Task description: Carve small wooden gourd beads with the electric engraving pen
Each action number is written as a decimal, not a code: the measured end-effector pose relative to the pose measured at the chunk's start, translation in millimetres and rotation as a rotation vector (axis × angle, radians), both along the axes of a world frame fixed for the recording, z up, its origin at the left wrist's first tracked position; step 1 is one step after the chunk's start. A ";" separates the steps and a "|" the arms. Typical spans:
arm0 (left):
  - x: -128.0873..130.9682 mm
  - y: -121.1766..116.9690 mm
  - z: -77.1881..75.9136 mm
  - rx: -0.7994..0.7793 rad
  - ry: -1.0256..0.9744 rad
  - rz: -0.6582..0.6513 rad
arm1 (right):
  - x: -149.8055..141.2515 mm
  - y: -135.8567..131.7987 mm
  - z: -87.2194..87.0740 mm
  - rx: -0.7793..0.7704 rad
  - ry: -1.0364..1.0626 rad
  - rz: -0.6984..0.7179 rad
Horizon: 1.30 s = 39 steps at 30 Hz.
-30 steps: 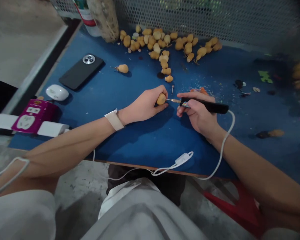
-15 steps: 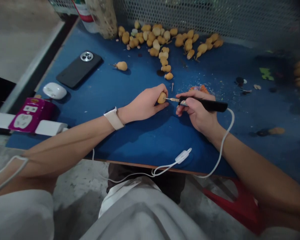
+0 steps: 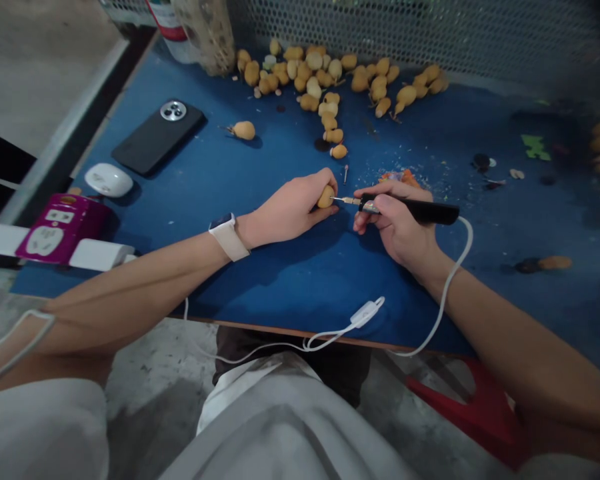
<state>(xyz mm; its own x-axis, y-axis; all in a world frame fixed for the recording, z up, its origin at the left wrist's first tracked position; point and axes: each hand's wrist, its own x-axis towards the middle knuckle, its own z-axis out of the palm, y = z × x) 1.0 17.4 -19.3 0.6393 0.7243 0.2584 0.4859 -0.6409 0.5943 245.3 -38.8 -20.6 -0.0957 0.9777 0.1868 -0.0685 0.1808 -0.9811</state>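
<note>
Watch face by my L hand, mid-frame, reads dark vs. pale 1 sec ago. Phone, white case & purple adapter sit slightly higher, further L in frame's L side. Black shape, far-L edge, now shows pale line.

Workshop: corded hand tool, bench (scraps about)

– See gloss at nine o'clock?
– Yes, on the boxy purple plastic socket; matt on the slab-shaped black phone at ten.
– And towards three?
– Smooth black plastic on the slim pen-shaped tool, with brassy metal towards its tip.
– At six?
– Creased cloth on the loose light-grey shirt.
</note>
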 end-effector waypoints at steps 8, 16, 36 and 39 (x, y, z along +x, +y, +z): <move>0.1 -0.5 0.6 0.004 0.005 -0.011 | 0.8 1.0 0.8 -0.031 -0.067 -0.023; 1.1 0.3 0.5 0.007 0.017 -0.004 | -0.8 0.4 3.0 -0.042 -0.039 -0.037; 0.2 0.8 -0.5 0.015 0.017 -0.001 | -0.9 0.0 3.4 -0.040 -0.050 -0.020; 0.5 0.7 -0.2 0.012 0.023 -0.002 | -1.9 -0.1 4.4 -0.041 -0.024 -0.011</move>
